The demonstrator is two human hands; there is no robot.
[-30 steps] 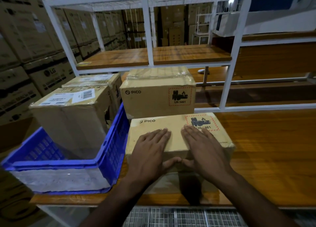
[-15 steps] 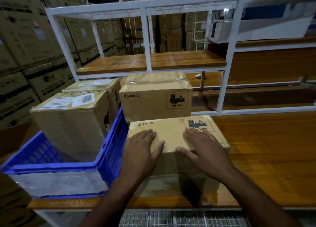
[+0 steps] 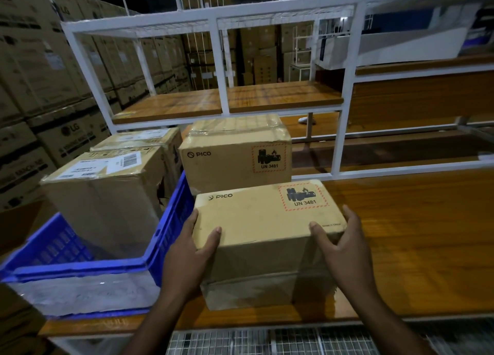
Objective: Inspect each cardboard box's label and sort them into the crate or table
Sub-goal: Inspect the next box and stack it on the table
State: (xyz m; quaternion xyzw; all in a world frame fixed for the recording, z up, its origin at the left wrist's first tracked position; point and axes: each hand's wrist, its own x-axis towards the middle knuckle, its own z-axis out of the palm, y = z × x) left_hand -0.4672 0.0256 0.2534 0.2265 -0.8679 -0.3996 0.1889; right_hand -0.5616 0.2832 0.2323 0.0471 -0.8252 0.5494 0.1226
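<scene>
A brown PICO cardboard box (image 3: 264,221) with a red-hatched UN 3481 label sits on the wooden table (image 3: 417,237) in front of me. My left hand (image 3: 187,250) grips its left side, thumb on the top face. My right hand (image 3: 344,248) grips its right side, thumb on top as well. A second PICO box (image 3: 232,157) with the same label stands just behind it. To the left, a blue crate (image 3: 88,256) holds a box (image 3: 107,194) with white barcode labels on top, and another labelled box (image 3: 139,138) stands behind that.
A white metal shelf frame (image 3: 344,95) with wooden shelves rises behind the table. Stacks of large cartons (image 3: 40,87) line the left wall. A wire mesh grid (image 3: 267,341) lies below the table's front edge. Bare wood stretches to the right of the held box.
Both hands slid from lying flat on the box's top to its left and right sides, and now grip it. The view has tilted up slightly.
</scene>
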